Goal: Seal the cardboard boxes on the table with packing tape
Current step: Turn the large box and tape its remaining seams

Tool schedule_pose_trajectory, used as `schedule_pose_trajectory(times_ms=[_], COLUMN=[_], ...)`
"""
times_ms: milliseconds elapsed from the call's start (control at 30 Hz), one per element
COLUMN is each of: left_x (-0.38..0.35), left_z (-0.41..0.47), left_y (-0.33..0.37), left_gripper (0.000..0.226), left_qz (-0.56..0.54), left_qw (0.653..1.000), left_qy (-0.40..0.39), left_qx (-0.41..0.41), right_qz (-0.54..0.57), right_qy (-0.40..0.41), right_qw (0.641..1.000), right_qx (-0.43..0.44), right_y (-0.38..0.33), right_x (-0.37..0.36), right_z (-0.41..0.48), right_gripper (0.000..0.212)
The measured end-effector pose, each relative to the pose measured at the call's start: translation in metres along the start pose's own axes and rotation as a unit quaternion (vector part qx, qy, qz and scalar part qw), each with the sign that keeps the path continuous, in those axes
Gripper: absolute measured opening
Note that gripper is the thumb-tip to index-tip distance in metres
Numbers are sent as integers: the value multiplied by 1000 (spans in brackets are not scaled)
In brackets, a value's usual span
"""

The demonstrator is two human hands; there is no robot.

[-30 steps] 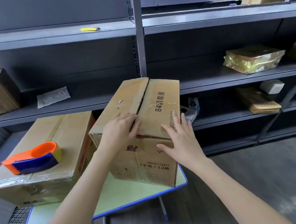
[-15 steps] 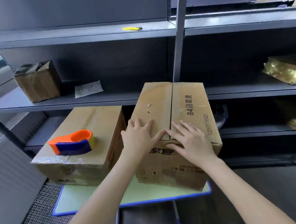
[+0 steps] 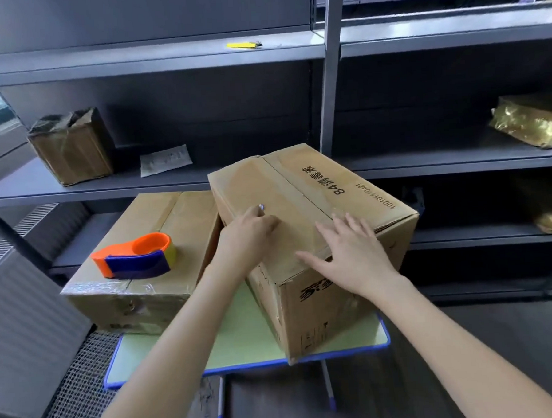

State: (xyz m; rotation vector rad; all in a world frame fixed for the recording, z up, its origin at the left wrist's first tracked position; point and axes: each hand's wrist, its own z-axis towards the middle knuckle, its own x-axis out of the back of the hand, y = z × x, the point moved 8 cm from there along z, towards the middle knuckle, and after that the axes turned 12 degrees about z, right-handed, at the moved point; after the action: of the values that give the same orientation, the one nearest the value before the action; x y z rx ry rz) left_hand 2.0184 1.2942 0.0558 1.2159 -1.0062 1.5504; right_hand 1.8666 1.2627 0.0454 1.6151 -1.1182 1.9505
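Right now the printed box (image 3: 316,200) sits skewed on the right side of the desk (image 3: 240,338), its near corner poking over the front edge. The right hand (image 3: 354,256) lies flat and released on its top flaps. The left hand (image 3: 248,231) rests there with fingers bent; whether it pinches anything I cannot tell. At the left edge, a second box (image 3: 173,220) carries the orange-and-blue tape dispenser (image 3: 133,256).

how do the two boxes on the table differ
The left box is lower; the right box taller and turned askew. The left box carries the tape dispenser and clear tape; the right box has the left hand and right hand on it. Both are closed brown cardboard.
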Motion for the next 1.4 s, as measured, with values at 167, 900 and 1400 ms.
schedule_pose_trajectory(times_ms=[167,900,1400], left_x=[-20,12,1], left_z=[17,-44,-6], left_y=[-15,75,79], left_gripper=[67,75,95], left_qz=[42,110,-24], left_qw=[991,978,984], left_qy=[-68,-22,-12], left_qx=[-106,-176,-174], right_qz=[-39,17,10], right_qy=[-32,-297,-170], right_qw=[996,952,985], right_qx=[-75,75,23], right_y=[-26,39,41], right_x=[-22,10,11], right_z=[10,-46,-7], right_gripper=[119,88,83])
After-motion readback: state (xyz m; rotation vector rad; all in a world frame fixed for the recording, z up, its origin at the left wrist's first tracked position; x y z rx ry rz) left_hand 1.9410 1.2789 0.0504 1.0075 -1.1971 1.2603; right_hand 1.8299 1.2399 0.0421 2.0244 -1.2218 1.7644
